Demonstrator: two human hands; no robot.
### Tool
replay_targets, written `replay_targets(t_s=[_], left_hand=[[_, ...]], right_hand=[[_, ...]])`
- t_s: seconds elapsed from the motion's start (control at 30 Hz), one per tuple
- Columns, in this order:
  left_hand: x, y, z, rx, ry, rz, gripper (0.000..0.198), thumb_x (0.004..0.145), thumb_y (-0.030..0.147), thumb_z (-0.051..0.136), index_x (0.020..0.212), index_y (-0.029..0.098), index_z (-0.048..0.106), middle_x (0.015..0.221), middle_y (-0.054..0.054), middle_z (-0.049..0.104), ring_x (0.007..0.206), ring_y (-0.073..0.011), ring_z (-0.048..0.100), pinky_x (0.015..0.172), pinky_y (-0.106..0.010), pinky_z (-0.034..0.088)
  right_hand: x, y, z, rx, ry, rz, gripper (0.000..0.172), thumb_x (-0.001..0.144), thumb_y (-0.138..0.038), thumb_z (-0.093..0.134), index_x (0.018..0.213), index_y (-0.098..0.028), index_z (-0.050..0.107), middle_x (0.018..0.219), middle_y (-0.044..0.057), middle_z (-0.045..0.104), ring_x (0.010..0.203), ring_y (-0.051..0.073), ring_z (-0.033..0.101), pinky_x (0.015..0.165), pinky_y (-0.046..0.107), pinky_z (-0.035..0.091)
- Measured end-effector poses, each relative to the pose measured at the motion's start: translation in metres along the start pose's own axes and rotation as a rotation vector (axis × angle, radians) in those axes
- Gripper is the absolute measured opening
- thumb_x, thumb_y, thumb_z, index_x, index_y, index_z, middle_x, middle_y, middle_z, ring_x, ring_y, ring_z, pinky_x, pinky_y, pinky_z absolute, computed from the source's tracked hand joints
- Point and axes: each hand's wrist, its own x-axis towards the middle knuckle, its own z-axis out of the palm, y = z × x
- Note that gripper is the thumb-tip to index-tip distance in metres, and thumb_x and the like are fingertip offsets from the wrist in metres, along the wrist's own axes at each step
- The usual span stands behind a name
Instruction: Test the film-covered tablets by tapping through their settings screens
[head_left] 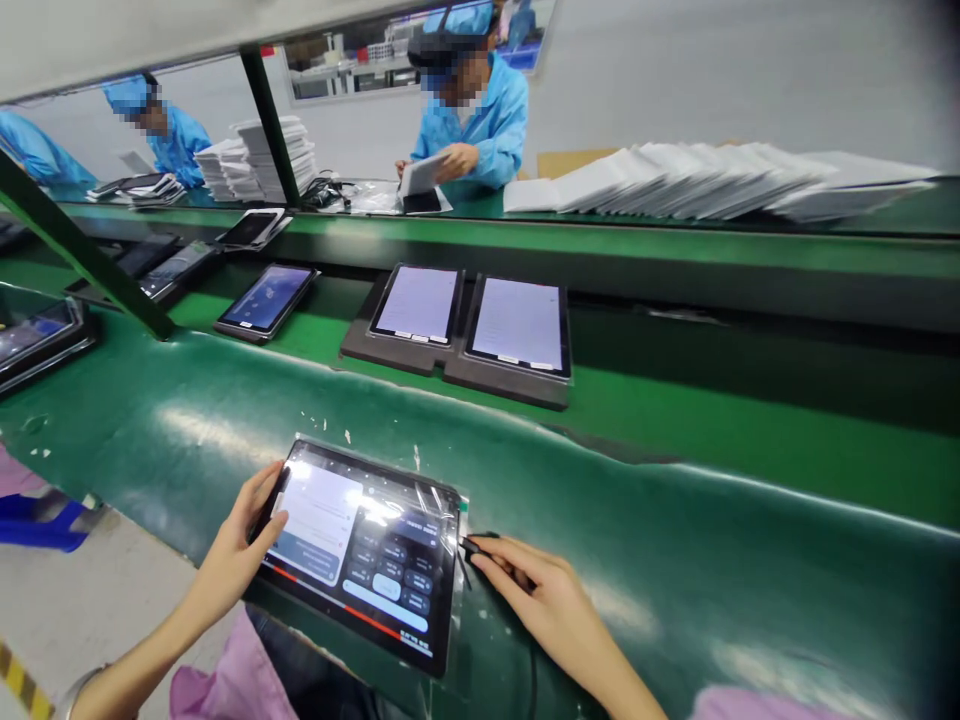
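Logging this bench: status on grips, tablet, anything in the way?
Left grip holds lit tablet. Right grip pinches black plug at tablet's edge. Nothing visibly blocking either.

Black-edged tablet (361, 552), green workbench (675, 560)

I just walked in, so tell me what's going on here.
The person's left hand holds the left edge of a lit tablet on the green workbench. The right hand pinches a black cable plug at the tablet's right edge; whether it is plugged in is unclear. Beyond, two more lit tablets lie on dark trays.
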Motion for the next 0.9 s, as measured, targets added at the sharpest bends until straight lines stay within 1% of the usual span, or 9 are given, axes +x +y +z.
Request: replay_targets(t_s=[0.13, 0.23, 0.3, 0.37, 0.43, 0.5, 0.6, 0.73, 0.9], left_hand=[[0.001, 0.010, 0.002, 0.112, 0.038, -0.016, 0.065, 0.097, 0.050, 0.066, 0.152, 0.034, 0.037, 0.160, -0.006, 0.053, 0.151, -0.0274, 0.046, 0.130, -0.047, 0.032], [-0.002, 0.018, 0.004, 0.227, -0.001, -0.037, 0.075, 0.097, 0.049, 0.064, 0.159, 0.034, 0.024, 0.165, -0.009, 0.045, 0.151, -0.0308, 0.045, 0.128, -0.054, 0.033], [-0.006, 0.024, 0.008, 0.388, 0.001, 0.058, 0.090, 0.094, 0.050, 0.068, 0.164, 0.035, 0.012, 0.174, -0.013, 0.025, 0.159, -0.0365, 0.028, 0.129, -0.063, 0.026], [-0.008, 0.031, 0.017, 0.561, 0.041, 0.251, 0.104, 0.089, 0.052, 0.075, 0.166, 0.036, 0.006, 0.178, -0.012, -0.001, 0.162, -0.0414, 0.000, 0.128, -0.072, 0.011], [-0.009, 0.038, 0.026, 0.665, 0.050, 0.412, 0.114, 0.084, 0.052, 0.081, 0.167, 0.037, 0.004, 0.177, -0.011, -0.014, 0.160, -0.0438, -0.015, 0.125, -0.077, 0.001], [-0.008, 0.042, 0.032, 0.700, 0.002, 0.469, 0.119, 0.084, 0.050, 0.083, 0.168, 0.037, 0.000, 0.177, -0.013, -0.013, 0.160, -0.0449, -0.016, 0.123, -0.080, -0.001], [-0.006, 0.044, 0.036, 0.704, -0.059, 0.447, 0.122, 0.084, 0.054, 0.084, 0.168, 0.037, -0.002, 0.177, -0.015, -0.011, 0.159, -0.0457, -0.016, 0.123, -0.081, -0.003], [-0.007, 0.042, 0.036, 0.712, -0.049, 0.438, 0.120, 0.084, 0.054, 0.084, 0.167, 0.039, -0.001, 0.177, -0.013, -0.010, 0.159, -0.0466, -0.017, 0.123, -0.080, -0.004], [-0.011, 0.047, 0.035, 0.685, -0.044, 0.448, 0.106, 0.092, 0.052, 0.075, 0.167, 0.040, 0.001, 0.177, -0.010, -0.012, 0.159, -0.0445, -0.019, 0.123, -0.079, -0.007]], right_hand=[[0.006, 0.000, 0.008, -0.094, 0.112, -0.164, 0.039, 0.108, -0.040, 0.048, 0.109, -0.018, 0.080, 0.099, 0.011, 0.080, 0.085, 0.024, 0.077, 0.072, 0.031, 0.060], [0.010, -0.001, 0.008, -0.127, 0.085, -0.202, 0.040, 0.109, -0.042, 0.046, 0.106, -0.020, 0.080, 0.099, 0.010, 0.081, 0.085, 0.024, 0.078, 0.070, 0.030, 0.062], [0.011, -0.004, 0.004, -0.139, 0.068, -0.201, 0.039, 0.109, -0.046, 0.048, 0.103, -0.024, 0.080, 0.101, 0.006, 0.082, 0.090, 0.023, 0.079, 0.075, 0.029, 0.062], [0.012, -0.010, -0.002, -0.140, 0.091, -0.192, 0.036, 0.107, -0.049, 0.052, 0.102, -0.027, 0.079, 0.101, 0.004, 0.081, 0.091, 0.022, 0.079, 0.079, 0.028, 0.062], [0.013, -0.017, -0.007, -0.122, 0.121, -0.190, 0.033, 0.105, -0.051, 0.056, 0.099, -0.027, 0.079, 0.095, 0.003, 0.080, 0.085, 0.020, 0.078, 0.076, 0.027, 0.061], [0.014, -0.025, -0.010, -0.101, 0.132, -0.207, 0.031, 0.104, -0.049, 0.059, 0.098, -0.027, 0.078, 0.089, 0.002, 0.078, 0.077, 0.019, 0.075, 0.071, 0.027, 0.059], [0.014, -0.032, -0.012, -0.082, 0.143, -0.234, 0.032, 0.104, -0.050, 0.058, 0.096, -0.026, 0.078, 0.084, 0.003, 0.076, 0.073, 0.019, 0.073, 0.067, 0.029, 0.058], [0.013, -0.032, -0.010, -0.063, 0.131, -0.198, 0.038, 0.105, -0.053, 0.055, 0.096, -0.026, 0.079, 0.084, 0.005, 0.076, 0.075, 0.022, 0.072, 0.067, 0.033, 0.058], [0.010, -0.030, -0.009, -0.084, 0.126, -0.212, 0.034, 0.106, -0.048, 0.056, 0.099, -0.024, 0.078, 0.087, 0.005, 0.077, 0.079, 0.021, 0.072, 0.068, 0.032, 0.056]])
